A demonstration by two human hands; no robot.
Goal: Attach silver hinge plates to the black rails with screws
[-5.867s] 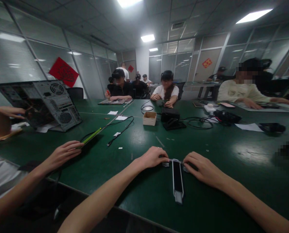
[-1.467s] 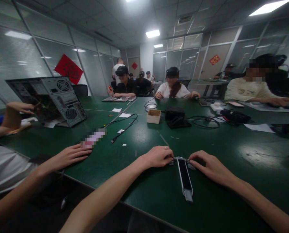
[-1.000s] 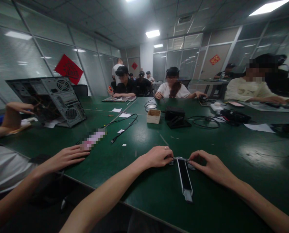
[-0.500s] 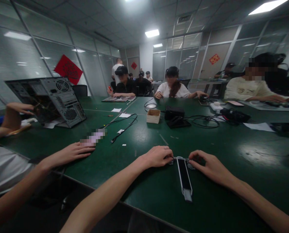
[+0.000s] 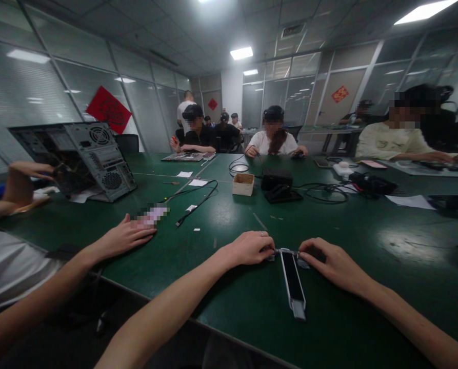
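Note:
A long, narrow device [image 5: 293, 279] lies on the green table, with a black face, a pale frame and a grey tab at its near end. A thin crossbar spans its far end, with small clear-looking pieces at both sides. My left hand [image 5: 252, 247], a ring on one finger, pinches the crossbar's left end. At the right end, the thumb and fingertips of my right hand [image 5: 323, 257] are closed on the bar. The fingers partly hide both ends, and the device's exact kind cannot be made out.
To my left, a neighbour's hand [image 5: 131, 238] rests by a blurred pinkish item [image 5: 150, 216]. Beyond stand an open computer case [image 5: 109, 164], a black cable [image 5: 196, 202], a small box [image 5: 243, 185] and a black device [image 5: 277, 179]. Other people sit around the table.
My hands and the device stay almost still. The neighbour's hand on the left has shifted slightly forward and right. Across the table, a person's hand has drawn in toward the body.

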